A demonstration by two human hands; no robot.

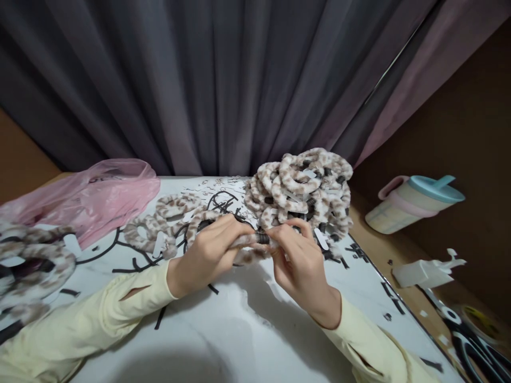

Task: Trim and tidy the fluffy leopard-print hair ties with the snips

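Note:
Near the middle of the white table, my left hand (213,250) and my right hand (299,260) pinch a spotted fluffy ring (249,257) from both sides. A dark ribbed section (262,238) of it shows between my fingertips. Behind my right hand rises a large pile of similar fluffy rings (299,186), some with white tags. More fluffy rings (175,205) lie behind my left hand, with thin black strips (136,264) scattered about them. My fingers hide parts of the held ring.
A pink plastic bag (120,197) and further fluffy rings (51,266) lie at the left. On the right stand a lidded cup (415,202) and a white bottle (425,273), with scissors (465,332) and a tape roll (481,322) nearer me. A grey curtain (199,85) hangs behind.

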